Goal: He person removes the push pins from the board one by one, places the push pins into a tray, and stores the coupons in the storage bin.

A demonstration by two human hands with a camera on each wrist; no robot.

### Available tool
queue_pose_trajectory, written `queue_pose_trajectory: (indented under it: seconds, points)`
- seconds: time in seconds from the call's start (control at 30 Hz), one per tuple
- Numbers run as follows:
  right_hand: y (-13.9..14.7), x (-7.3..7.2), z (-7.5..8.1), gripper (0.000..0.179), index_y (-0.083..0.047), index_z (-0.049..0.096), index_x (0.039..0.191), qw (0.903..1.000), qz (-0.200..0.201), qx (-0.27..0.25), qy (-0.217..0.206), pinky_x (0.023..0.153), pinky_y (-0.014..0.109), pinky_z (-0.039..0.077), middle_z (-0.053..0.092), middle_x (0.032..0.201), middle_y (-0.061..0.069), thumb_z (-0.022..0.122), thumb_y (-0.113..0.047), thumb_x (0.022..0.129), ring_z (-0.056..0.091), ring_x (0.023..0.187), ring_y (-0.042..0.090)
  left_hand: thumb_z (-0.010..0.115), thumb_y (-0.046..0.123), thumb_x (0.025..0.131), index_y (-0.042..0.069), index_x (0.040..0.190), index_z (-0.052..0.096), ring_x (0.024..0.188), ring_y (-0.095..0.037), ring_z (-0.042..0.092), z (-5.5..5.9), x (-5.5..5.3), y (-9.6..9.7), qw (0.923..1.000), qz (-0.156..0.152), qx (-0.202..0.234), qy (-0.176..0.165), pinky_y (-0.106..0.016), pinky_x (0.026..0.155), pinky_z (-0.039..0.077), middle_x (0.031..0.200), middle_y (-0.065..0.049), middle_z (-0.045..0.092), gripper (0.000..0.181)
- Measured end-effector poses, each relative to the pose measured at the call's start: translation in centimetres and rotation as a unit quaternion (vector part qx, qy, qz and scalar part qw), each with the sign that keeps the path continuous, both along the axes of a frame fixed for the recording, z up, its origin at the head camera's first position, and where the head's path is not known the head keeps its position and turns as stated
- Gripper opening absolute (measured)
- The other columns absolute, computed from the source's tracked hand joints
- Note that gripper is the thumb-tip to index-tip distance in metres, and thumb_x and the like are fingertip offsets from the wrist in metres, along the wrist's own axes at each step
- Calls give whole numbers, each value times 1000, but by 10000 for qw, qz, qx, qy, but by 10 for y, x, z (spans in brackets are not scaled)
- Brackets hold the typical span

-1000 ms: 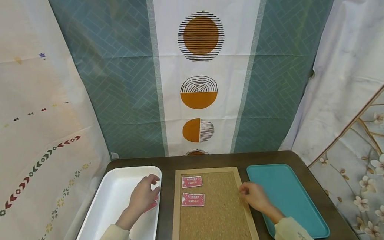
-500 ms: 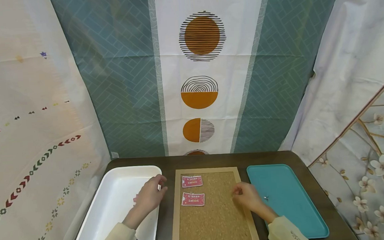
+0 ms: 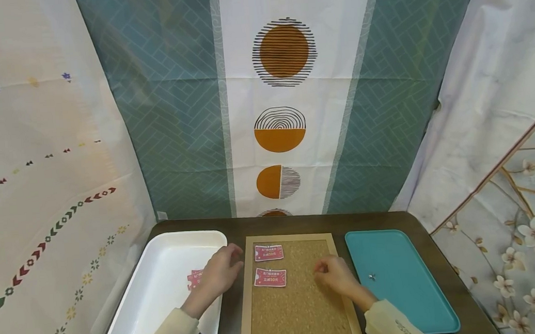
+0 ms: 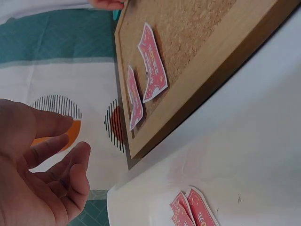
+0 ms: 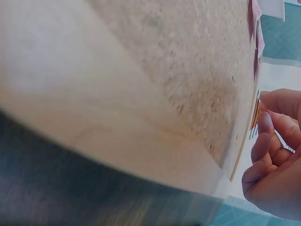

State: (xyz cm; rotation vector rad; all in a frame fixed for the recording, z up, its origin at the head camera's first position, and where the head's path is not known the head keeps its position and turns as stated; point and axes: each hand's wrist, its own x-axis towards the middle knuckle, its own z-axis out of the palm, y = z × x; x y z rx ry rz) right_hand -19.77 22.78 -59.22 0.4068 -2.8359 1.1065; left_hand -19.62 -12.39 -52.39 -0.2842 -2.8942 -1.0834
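Observation:
My left hand (image 3: pixel 222 269) is over the right rim of the white tray (image 3: pixel 141 300). Its fingers are loosely bent, with nothing between them in the left wrist view. Behind that hand, red paper coupons (image 3: pixel 194 278) lie overlapping in the tray. Two more coupons, an upper one (image 3: pixel 269 252) and a lower one (image 3: pixel 270 277), are fixed to the cork board (image 3: pixel 301 314), each with a small pin at its top edge. Above the board's right half is my right hand (image 3: pixel 338 276), thumb and fingertips brought together (image 5: pixel 277 141); whether a small thing is between them is hidden.
Right of the board stands a teal tray (image 3: pixel 411 291) holding tiny shiny metal pieces (image 3: pixel 372 277). A wooden frame (image 3: pixel 246 303) borders the board. All rest on a dark brown table (image 3: pixel 262 223), with a patterned curtain (image 3: pixel 189 115) behind.
My left hand has moved right, from over the white tray toward the board, uncovering the coupons. The right hand has moved left from the board's edge inward, baring the shiny pieces.

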Motion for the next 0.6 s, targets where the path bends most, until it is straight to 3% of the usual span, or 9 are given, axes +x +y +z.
queue_pose_trajectory:
  seconds: [0.2, 0.4, 0.6]
  points:
    - [-8, -2, 1, 13, -8, 75, 86, 9998, 82, -52, -191, 64, 24, 48, 64, 76, -5, 77, 4, 82, 54, 70, 5, 79, 10, 94, 6, 117, 70, 95, -23, 67, -2, 3, 7, 9999, -58, -6, 157, -43, 81, 61, 115, -14, 69, 25]
    - [-19, -5, 3, 8, -4, 74, 88, 9992, 275, -185, -220, 62, 25, 47, 65, 76, -4, 78, 3, 85, 54, 69, 5, 78, 7, 94, 5, 117, 70, 86, -18, 61, -5, 3, 13, 9995, -207, 150, 188, -37, 72, 57, 112, -14, 68, 25]
    - [-28, -6, 1, 7, -1, 75, 90, 9985, 341, -355, -239, 65, 24, 48, 65, 77, -2, 76, 4, 86, 54, 71, 6, 77, 11, 95, 4, 119, 69, 79, -17, 58, -9, 7, 18, 9993, -299, 216, -77, -31, 63, 54, 115, -19, 68, 26]
